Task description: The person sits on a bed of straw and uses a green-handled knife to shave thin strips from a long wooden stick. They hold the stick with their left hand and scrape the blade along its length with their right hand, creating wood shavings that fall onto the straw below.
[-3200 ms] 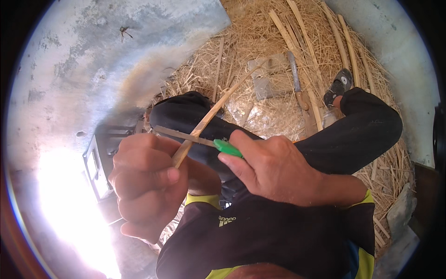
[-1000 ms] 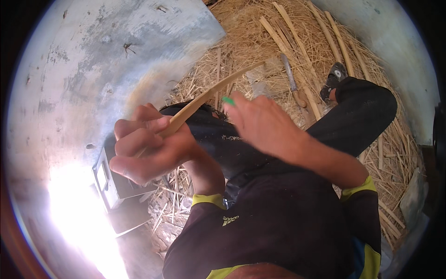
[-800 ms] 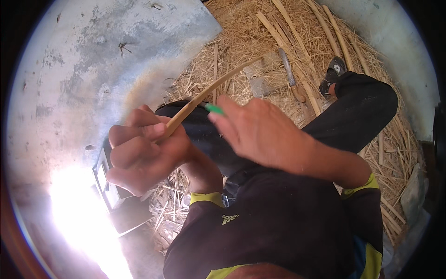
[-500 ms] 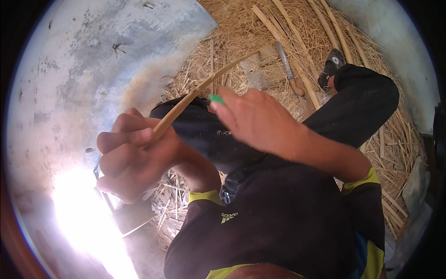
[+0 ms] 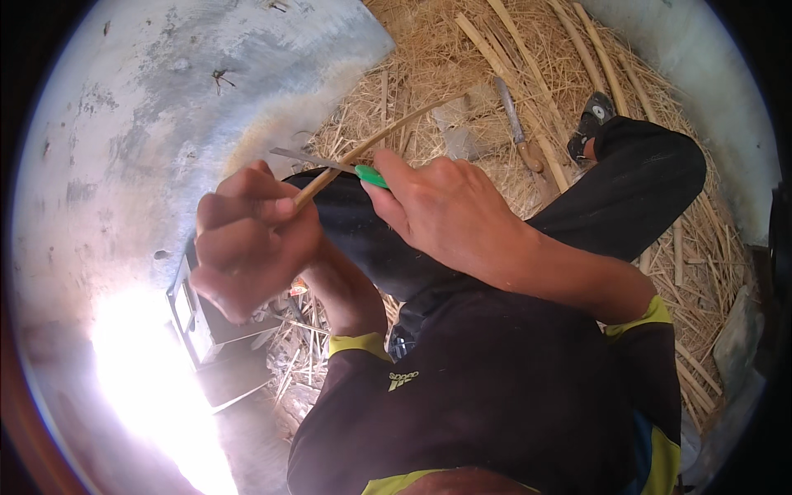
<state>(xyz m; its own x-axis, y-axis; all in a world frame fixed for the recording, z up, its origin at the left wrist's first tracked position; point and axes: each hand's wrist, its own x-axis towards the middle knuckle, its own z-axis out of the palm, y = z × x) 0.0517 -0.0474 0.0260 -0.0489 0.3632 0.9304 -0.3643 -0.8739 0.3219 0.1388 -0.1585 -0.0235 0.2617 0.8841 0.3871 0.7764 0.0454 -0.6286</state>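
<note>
My left hand (image 5: 256, 243) is closed around the lower end of a thin, pale bamboo strip (image 5: 379, 139). From my fist the strip slants up and away to the right. In my right hand (image 5: 454, 210) is a small knife (image 5: 370, 176) with a green handle, its fingers wrapped round it. The narrow blade points left and lies across the strip, a little beyond my left fist. Most of the handle is hidden by my right hand.
Straw-like shavings (image 5: 412, 58) cover the floor. A larger knife (image 5: 511, 115) with a wooden handle lies beside long bamboo strips (image 5: 528, 70). My bent leg (image 5: 635, 173) and sandal (image 5: 590, 128) are at the right. A stained wall (image 5: 165, 124) stands left, near a box-like object (image 5: 198, 322).
The small knife has shifted left, and its blade now shows clearly across the strip. My left hand has moved slightly up and to the right.
</note>
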